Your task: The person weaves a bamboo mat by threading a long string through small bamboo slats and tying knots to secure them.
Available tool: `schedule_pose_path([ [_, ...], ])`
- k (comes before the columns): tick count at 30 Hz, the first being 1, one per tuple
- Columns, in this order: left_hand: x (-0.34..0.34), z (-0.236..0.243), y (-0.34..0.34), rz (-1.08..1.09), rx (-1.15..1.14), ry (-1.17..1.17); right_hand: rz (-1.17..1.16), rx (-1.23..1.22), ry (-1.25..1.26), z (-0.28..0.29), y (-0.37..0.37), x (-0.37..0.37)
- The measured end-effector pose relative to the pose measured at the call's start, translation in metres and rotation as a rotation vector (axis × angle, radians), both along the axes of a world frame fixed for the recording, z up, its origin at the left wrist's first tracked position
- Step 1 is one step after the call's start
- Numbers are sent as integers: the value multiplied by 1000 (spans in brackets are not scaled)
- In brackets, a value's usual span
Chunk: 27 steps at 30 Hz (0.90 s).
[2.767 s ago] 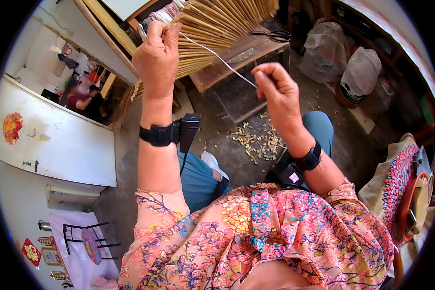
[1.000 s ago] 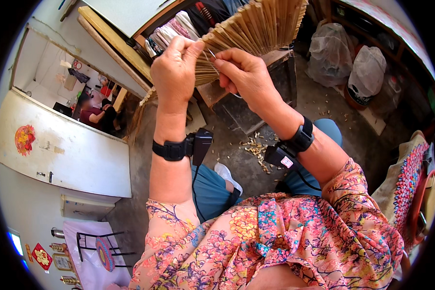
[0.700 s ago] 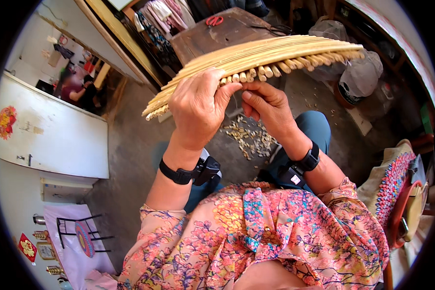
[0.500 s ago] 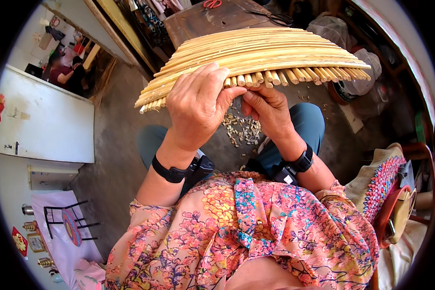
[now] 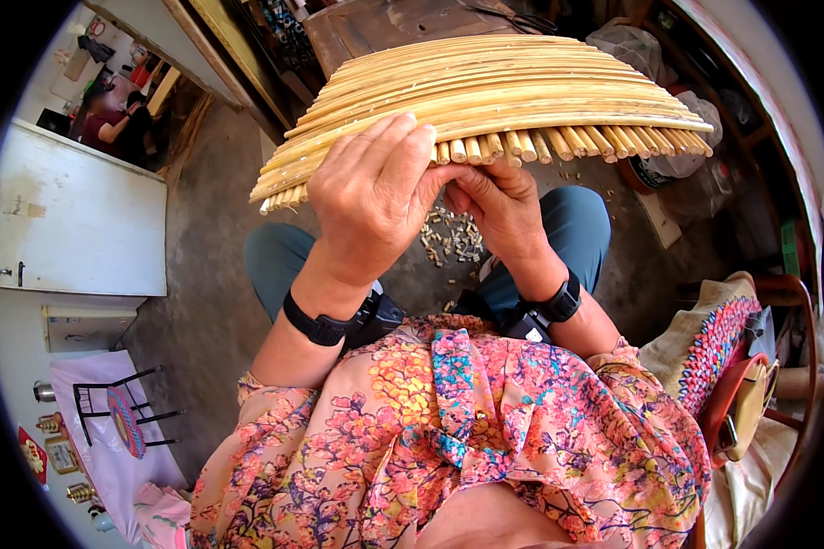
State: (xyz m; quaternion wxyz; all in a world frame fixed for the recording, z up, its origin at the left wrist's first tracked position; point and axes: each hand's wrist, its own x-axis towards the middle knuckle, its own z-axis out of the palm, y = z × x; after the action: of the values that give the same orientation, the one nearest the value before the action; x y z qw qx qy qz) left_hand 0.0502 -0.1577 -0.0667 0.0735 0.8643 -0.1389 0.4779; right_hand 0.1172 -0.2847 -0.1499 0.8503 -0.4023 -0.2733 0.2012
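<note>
A stiff mat of pale yellow plant stalks [image 5: 504,87], laid side by side in layers, is raised in front of me above my knees. My left hand [image 5: 371,192] grips its near edge left of the middle, fingers on top and thumb at the cut stalk ends. Just to the right, my right hand [image 5: 504,201] is closed in a pinch below the stalk ends, against the thumb of my left hand. What its fingertips hold is hidden under the mat's edge. Short cut stalk pieces [image 5: 453,238] lie scattered on the floor between my knees.
A brown wooden table [image 5: 366,37] stands beyond the mat. Plastic bags [image 5: 632,50] are at the far right. Nearer on the right is a chair with a colourful woven cover [image 5: 719,339]. A white cabinet [image 5: 82,220] is at the left; another person [image 5: 110,128] sits past the doorway.
My right fingertips have shifted slightly left, closer to my left thumb. The mat stays in my left hand, and the whole view has turned a little.
</note>
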Motion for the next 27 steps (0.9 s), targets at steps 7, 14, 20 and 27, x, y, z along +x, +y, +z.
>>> schedule_pose_path([
  [7,1,-5,3,-12,2,-15,-2,76,62,4,4,-5],
  [14,0,-3,-2,-21,43,-5,21,132,94,4,0,-7],
  [20,0,-3,-3,8,-9,-1,5,42,20,3,-9,-5],
  [27,-1,4,-6,16,-36,9,-60,5,-41,7,-10,-8],
])
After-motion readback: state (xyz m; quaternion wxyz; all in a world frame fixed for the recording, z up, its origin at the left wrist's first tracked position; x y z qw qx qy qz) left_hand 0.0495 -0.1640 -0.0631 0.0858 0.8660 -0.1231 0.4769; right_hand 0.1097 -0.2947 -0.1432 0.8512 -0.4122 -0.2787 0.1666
